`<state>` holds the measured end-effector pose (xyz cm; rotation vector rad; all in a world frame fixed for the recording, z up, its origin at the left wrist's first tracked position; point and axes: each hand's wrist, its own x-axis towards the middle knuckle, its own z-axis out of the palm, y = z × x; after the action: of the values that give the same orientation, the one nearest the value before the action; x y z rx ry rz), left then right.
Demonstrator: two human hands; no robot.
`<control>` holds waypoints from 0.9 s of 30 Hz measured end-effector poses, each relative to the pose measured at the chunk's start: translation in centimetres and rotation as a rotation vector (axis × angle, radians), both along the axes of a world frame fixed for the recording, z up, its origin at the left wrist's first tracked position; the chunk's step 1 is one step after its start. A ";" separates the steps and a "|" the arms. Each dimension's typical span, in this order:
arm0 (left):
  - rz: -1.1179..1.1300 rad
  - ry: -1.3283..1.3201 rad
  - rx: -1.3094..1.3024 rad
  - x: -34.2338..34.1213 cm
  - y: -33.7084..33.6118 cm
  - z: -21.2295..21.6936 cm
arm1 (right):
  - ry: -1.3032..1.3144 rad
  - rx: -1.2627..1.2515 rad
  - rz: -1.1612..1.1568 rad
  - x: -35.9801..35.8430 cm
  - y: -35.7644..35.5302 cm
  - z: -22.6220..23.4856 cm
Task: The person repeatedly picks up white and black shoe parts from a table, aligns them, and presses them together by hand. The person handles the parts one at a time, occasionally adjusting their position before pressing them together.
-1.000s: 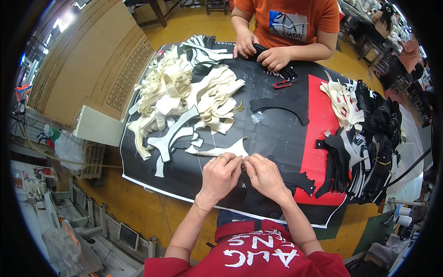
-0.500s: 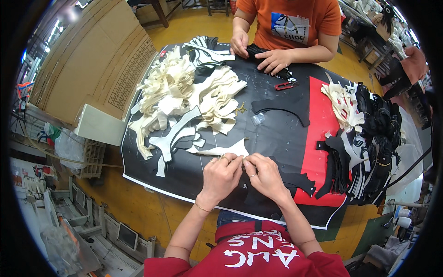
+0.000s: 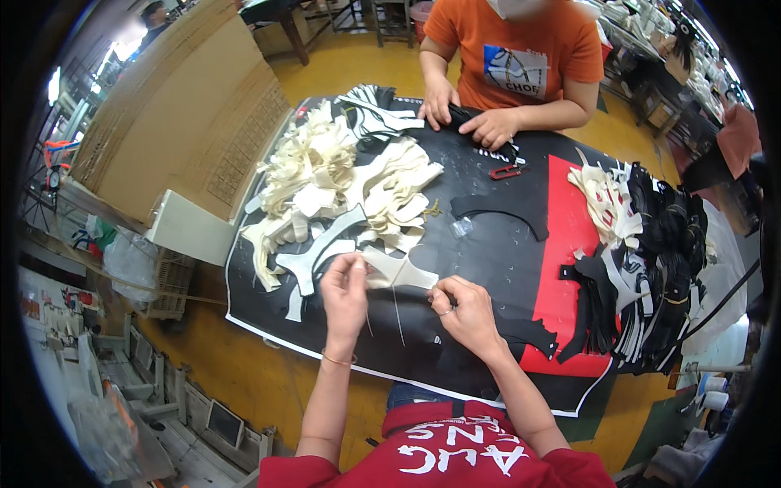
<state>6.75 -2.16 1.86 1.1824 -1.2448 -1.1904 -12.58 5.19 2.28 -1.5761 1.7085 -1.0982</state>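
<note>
A cream curved fabric piece (image 3: 400, 269) is stretched between my two hands over the black-covered table. My left hand (image 3: 345, 291) is closed at its left end, thumb and fingers pinched together. At the right end my right hand (image 3: 464, 313) pinches the narrow tip, with its fingers curled. Thin loose threads (image 3: 399, 313) hang below the piece. Just left of and beyond my left hand lie white, dark-edged cut pieces (image 3: 313, 252). Behind them is a large heap of cream fabric pieces (image 3: 313, 154).
Across the table a person in orange handles a black bundle (image 3: 464, 119). Red-handled thread snips (image 3: 506, 172), a black curved piece (image 3: 508, 207) and a small clear packet (image 3: 462, 227) lie mid-table. Black and white bundles (image 3: 663, 236) crowd the right. A large cardboard box (image 3: 179, 106) stands left.
My hands have moved apart, the left one going left and up, and the cream piece now spans between them. The view has shifted slightly.
</note>
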 end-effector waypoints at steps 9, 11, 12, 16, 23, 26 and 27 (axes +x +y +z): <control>0.007 0.659 0.218 4.0 -1.4 0.4 | -0.347 0.018 0.150 2.7 -1.9 -0.2; 0.021 0.630 0.189 3.6 -0.9 0.9 | -0.393 0.021 0.150 3.0 -2.3 -0.2; -0.014 0.612 0.167 3.3 -0.7 1.2 | -0.430 0.013 0.131 3.0 -2.6 -0.2; 0.098 0.311 0.086 1.0 1.3 1.9 | -0.625 0.108 0.172 2.9 -3.5 0.3; 0.076 0.206 -0.086 -0.2 2.6 1.9 | -0.842 0.144 0.113 4.6 -4.1 1.1; 0.020 0.245 -0.159 -0.9 3.1 1.7 | -0.875 0.095 0.114 5.0 -4.0 1.0; -0.029 0.257 -0.183 -1.4 3.3 1.6 | -0.859 0.069 0.129 5.0 -4.0 0.9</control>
<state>5.36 1.11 3.41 0.8515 -1.1508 -1.1813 -7.56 1.17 3.21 -0.9246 1.0298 -1.3583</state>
